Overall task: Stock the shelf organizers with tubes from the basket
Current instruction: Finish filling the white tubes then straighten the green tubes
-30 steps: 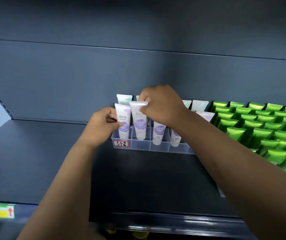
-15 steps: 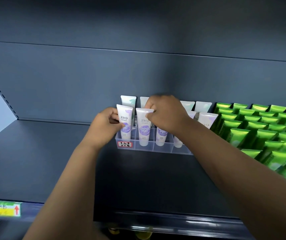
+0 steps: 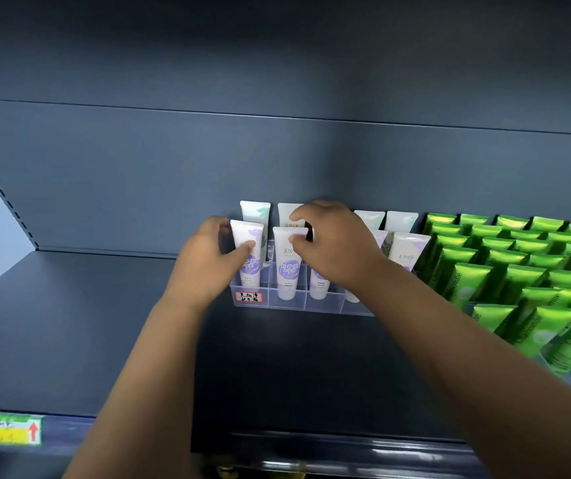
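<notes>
A clear plastic organizer point(image 3: 289, 302) stands at the back of the dark shelf and holds several white tubes with purple labels, caps down. My left hand point(image 3: 208, 257) grips the leftmost front tube point(image 3: 247, 267), thumb across its face. My right hand point(image 3: 332, 243) pinches the top edge of the second front tube point(image 3: 287, 271), which stands in its slot. More white tubes stand in the row behind, partly hidden by my right hand. No basket is in view.
Rows of green tubes point(image 3: 519, 271) fill organizers to the right. The dark shelf surface point(image 3: 87, 323) stretches left and in front of the organizer. A price tag point(image 3: 4, 428) sits on the shelf's front rail at lower left.
The second front tube has gone down into its slot under my right hand. My left thumb now lies across the leftmost tube. The camera has moved closer.
</notes>
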A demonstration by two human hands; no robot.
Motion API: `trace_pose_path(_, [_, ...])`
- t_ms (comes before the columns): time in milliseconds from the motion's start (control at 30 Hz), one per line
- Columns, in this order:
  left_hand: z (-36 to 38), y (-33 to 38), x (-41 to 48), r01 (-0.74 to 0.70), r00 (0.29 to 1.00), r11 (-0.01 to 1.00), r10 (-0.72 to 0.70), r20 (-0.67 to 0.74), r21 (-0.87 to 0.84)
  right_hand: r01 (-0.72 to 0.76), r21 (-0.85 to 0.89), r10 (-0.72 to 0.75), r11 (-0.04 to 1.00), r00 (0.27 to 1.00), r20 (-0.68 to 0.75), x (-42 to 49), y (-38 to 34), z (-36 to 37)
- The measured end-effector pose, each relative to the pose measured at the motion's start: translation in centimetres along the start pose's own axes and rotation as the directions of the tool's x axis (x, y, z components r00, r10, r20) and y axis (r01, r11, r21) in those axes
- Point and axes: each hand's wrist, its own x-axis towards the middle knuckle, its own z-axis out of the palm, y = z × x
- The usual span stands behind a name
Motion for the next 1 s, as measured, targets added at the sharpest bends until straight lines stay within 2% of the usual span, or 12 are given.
trace_pose_path(67, [-0.6, 0.7, -0.3, -0.097, 0.989, 0.968, 0.119, -0.083, 0.23, 0.029, -0.047, -0.031, 0.998, 0.999, -0.037, -0.6, -0.4, -0.7])
trace_pose_path(133, [-1.1, 2.0, -0.5, -0.196, 0.956, 0.895, 0.266, -0.127, 0.4, 0.044, -0.147, -0.051, 0.988, 0.998, -0.046, -1.0, -0.8, -1.3])
trace_pose_path(267, [-1.3, 4.3, -0.6, -0.268, 0.903, 0.769, 0.41, -0.127, 0.58, 0.027, -0.218, -0.032, 0.976, 0.999, -0.02, -1.4, -1.7, -2.4])
trace_pose_path(367, [-1.7, 5.6, -0.7, -0.278, 0.886, 0.78, 0.433, -0.164, 0.56, 0.01, -0.178, -0.011, 0.984, 1.0, -0.002, -0.9, -2.3, -3.3])
trace_pose_path(467, [-1.9, 5.9, -0.7, -0.295, 0.88, 0.805, 0.438, -0.181, 0.515, -0.036, -0.047, 0.037, 0.998, 0.999, 0.033, 0.6, -3.0, -3.8])
trace_pose_path(667, [-1.3, 4.6, -0.1, -0.282, 0.93, 0.862, 0.353, -0.099, 0.422, -0.079, 0.165, 0.068, 0.983, 0.995, 0.069, 6.3, -2.9, -2.0])
trace_pose_path(833, [-0.9, 3.1, 0.9, -0.282, 0.944, 0.878, 0.325, -0.05, 0.388, -0.06, 0.15, 0.045, 0.987, 0.994, 0.101, 9.8, -2.7, -0.3])
trace_pose_path(1000, [-1.1, 2.0, 1.9, -0.258, 0.957, 0.891, 0.289, -0.029, 0.373, -0.023, 0.029, 0.017, 0.999, 0.983, 0.183, 11.5, -3.1, 1.3])
